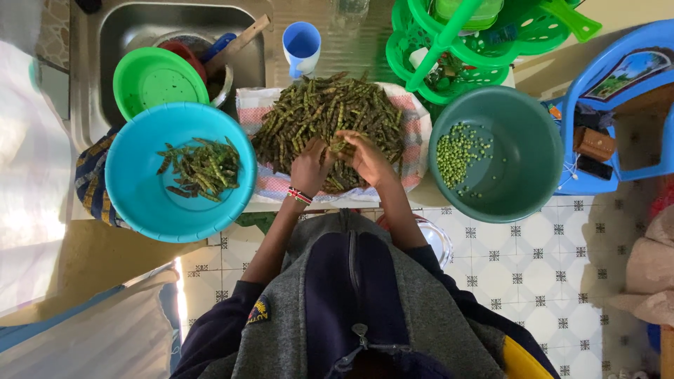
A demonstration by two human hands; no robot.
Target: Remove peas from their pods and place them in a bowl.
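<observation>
Both hands work at the near edge of the heap of pea pods (326,112), which lies on a checked cloth (415,144) at the centre of the view. The left hand (309,167) and the right hand (366,158) sit close together, fingers closed on one pod (340,146) between them. At 3 o'clock from the heap, the dark green basin (523,189) holds a small scatter of shelled peas (458,154). At 9 o'clock, the blue basin (137,203) holds a modest bunch of empty pods (202,168). Judged from these quantities, the work is at an early stage: most pods remain unshelled.
</observation>
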